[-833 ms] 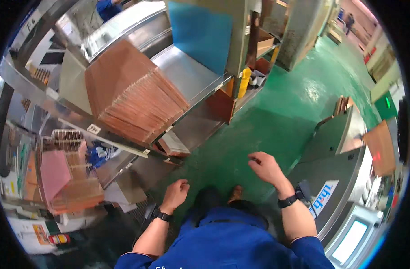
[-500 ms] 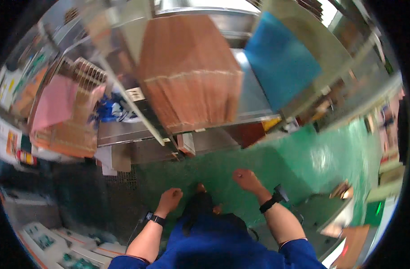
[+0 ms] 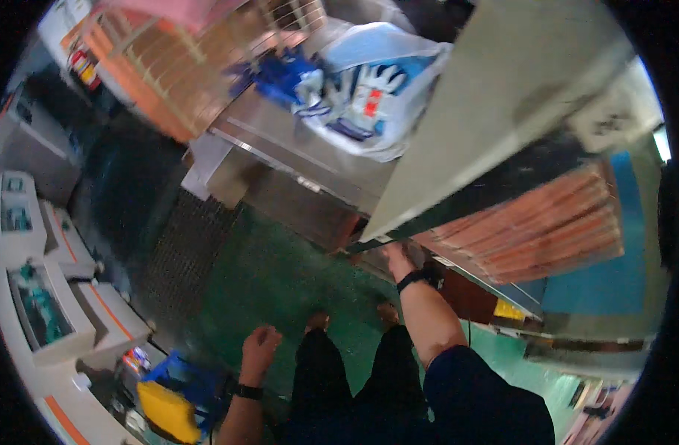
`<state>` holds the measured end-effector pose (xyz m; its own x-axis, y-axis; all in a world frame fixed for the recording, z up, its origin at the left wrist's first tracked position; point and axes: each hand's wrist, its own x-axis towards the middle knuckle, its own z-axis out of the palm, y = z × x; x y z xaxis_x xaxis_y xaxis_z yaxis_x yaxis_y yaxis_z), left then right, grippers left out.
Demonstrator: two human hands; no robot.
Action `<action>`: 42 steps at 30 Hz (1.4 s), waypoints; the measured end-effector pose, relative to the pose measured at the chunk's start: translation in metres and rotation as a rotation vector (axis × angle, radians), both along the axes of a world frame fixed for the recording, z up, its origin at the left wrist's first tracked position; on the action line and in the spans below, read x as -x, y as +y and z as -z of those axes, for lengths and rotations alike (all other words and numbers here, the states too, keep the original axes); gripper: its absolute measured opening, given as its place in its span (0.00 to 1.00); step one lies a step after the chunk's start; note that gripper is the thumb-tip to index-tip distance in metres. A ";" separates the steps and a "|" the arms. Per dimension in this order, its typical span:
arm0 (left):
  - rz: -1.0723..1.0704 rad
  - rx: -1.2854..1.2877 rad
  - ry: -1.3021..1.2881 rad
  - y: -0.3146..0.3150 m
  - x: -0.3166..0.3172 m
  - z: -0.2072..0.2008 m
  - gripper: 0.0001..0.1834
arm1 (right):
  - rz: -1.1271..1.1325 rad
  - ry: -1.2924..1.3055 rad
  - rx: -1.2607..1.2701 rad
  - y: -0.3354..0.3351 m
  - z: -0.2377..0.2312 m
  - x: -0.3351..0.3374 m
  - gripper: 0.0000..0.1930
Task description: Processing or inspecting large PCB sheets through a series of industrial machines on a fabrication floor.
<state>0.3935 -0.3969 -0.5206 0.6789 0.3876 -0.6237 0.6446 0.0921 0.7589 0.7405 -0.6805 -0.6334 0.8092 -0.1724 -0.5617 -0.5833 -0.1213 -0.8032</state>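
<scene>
My left hand [image 3: 260,348] hangs above the green floor with its fingers curled in, and nothing shows in it. My right hand [image 3: 399,259] is up at the shelf unit, just under the lower front corner of the upright grey-green partition [image 3: 495,141]. Its fingers are blurred and partly hidden there; whether they touch or hold anything is unclear. To the right of the partition stands a big reddish-brown stack of sheets [image 3: 532,230]. On the metal shelf left of it lies a white plastic bag [image 3: 421,81] with white-and-blue work gloves [image 3: 373,96].
An orange-brown stack with a wire rack [image 3: 198,74] stands at the upper left. A dark grate [image 3: 180,252] lies on the floor. White machine housings [image 3: 65,289] line the left side, near a yellow-and-blue object [image 3: 169,408]. A blue panel [image 3: 599,274] stands at the right.
The view has swung left and closer to the shelf unit, so the gloves and bag now show plainly. My right hand has moved from over the floor to the partition's lower corner.
</scene>
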 end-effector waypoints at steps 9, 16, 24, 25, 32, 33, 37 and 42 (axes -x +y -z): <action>-0.533 0.195 0.037 -0.081 0.080 0.072 0.14 | -0.078 -0.109 0.051 0.030 0.103 -0.048 0.29; -0.552 0.355 0.029 -0.154 0.064 0.092 0.13 | -0.241 -0.106 0.123 0.010 0.117 -0.006 0.21; -0.524 0.357 -0.036 -0.161 0.025 0.103 0.12 | -0.749 -0.331 0.576 -0.066 0.116 -0.024 0.10; -0.578 0.338 -0.019 -0.148 0.036 0.103 0.12 | -0.763 -0.309 0.540 -0.043 0.120 0.000 0.10; -0.599 0.369 0.006 -0.137 0.023 0.108 0.14 | -0.618 -0.292 0.332 -0.098 0.152 -0.024 0.19; -0.584 0.349 0.036 -0.132 0.027 0.106 0.14 | -0.636 -0.249 0.453 -0.095 0.152 -0.011 0.19; -0.491 0.237 0.104 -0.131 0.037 0.104 0.15 | -0.498 -0.050 0.192 -0.070 0.087 0.033 0.21; -0.587 0.296 0.093 -0.115 0.044 0.092 0.14 | -1.177 -0.363 0.863 -0.009 0.051 0.037 0.21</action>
